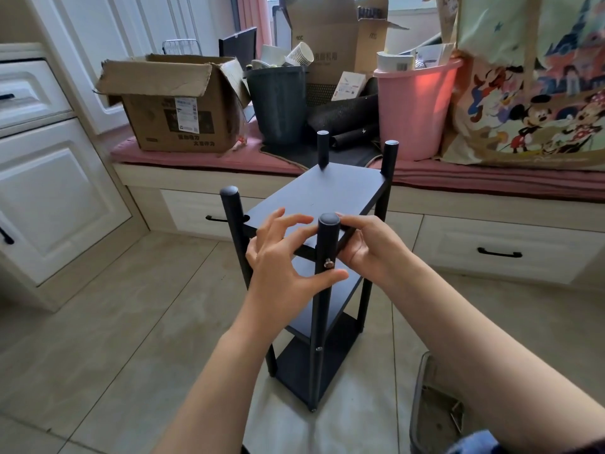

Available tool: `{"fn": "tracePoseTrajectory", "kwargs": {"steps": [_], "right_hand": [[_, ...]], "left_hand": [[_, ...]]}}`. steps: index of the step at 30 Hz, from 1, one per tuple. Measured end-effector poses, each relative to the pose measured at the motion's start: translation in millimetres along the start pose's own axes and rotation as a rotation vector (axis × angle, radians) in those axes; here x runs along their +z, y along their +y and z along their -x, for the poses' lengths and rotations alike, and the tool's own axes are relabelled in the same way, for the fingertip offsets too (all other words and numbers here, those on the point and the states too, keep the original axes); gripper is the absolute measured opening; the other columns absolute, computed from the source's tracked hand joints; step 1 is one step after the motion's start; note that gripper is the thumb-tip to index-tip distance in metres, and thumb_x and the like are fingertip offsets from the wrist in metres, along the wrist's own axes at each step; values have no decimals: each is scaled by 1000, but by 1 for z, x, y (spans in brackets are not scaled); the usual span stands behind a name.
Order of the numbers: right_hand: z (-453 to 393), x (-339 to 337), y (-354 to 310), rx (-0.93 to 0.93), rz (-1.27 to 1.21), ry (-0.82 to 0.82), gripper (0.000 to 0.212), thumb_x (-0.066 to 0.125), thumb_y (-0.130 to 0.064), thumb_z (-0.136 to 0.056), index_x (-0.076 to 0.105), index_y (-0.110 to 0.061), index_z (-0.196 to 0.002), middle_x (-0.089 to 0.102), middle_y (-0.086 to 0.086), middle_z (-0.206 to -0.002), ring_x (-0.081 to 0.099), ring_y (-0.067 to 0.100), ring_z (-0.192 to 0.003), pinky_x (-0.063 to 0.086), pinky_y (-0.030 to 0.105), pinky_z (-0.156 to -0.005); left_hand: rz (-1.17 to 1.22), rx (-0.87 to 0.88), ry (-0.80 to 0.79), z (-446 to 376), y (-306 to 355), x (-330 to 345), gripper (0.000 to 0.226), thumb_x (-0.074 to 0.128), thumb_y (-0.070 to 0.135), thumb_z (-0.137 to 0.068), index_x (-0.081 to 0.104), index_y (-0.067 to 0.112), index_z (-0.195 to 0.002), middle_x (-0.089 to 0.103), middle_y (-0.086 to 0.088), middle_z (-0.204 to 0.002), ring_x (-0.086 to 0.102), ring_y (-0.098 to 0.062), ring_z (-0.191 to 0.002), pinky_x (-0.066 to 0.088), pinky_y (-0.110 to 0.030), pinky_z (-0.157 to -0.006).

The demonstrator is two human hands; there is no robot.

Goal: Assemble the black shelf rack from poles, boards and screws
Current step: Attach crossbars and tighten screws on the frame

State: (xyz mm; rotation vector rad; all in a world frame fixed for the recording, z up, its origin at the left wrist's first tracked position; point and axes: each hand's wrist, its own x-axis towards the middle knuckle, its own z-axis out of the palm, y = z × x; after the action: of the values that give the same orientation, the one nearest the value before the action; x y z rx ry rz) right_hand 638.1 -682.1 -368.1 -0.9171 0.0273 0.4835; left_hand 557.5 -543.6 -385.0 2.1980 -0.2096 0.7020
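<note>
The person is fastening the top board (319,196) of the black shelf rack (314,290) to the near pole (325,257), judging by the screw (328,264) sticking out between the two hands. The left hand (281,267) is hovering spread, thumb just under the screw head, holding nothing. The right hand (366,244) is gripping the board's edge beside the pole, fingers curled round it. The rack is standing upright on glossy tiles directly below both hands: matte round poles with domed caps, flat smooth boards. Next, the screw probably needs pinching and turning home while the right hand steadies the board.
</note>
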Motion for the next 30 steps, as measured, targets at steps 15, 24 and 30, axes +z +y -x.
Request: {"fn": "tracePoseTrajectory", "kwargs": {"steps": [15,24,30], "right_hand": [[-10,-10,-3,-3,27,-22,25,53,1,-94,52,5,-119,73,21,-92,71,37,-94,57,50,-88],[-4,-10,1,2,-2,-49,30,54,-4,-95,48,4,-124,72,23,-95,71,40,-90,60,48,-78],[-3,-8,-2,-6,-17,-35,30,51,0,-95,50,6,-124,71,23,-100,71,37,-92,58,50,-86]], "left_hand": [[106,-78,-141,-4,5,-5,34,73,35,-87,59,48,-115,55,25,-136,14,-1,-151,-3,-61,-119],[35,-6,-83,0,2,1,29,70,34,-90,68,32,-119,53,31,-129,21,1,-148,-7,-43,-114],[68,2,-116,-2,4,-3,31,78,31,-85,67,39,-113,53,35,-124,33,-2,-144,-4,-61,-118]]}}
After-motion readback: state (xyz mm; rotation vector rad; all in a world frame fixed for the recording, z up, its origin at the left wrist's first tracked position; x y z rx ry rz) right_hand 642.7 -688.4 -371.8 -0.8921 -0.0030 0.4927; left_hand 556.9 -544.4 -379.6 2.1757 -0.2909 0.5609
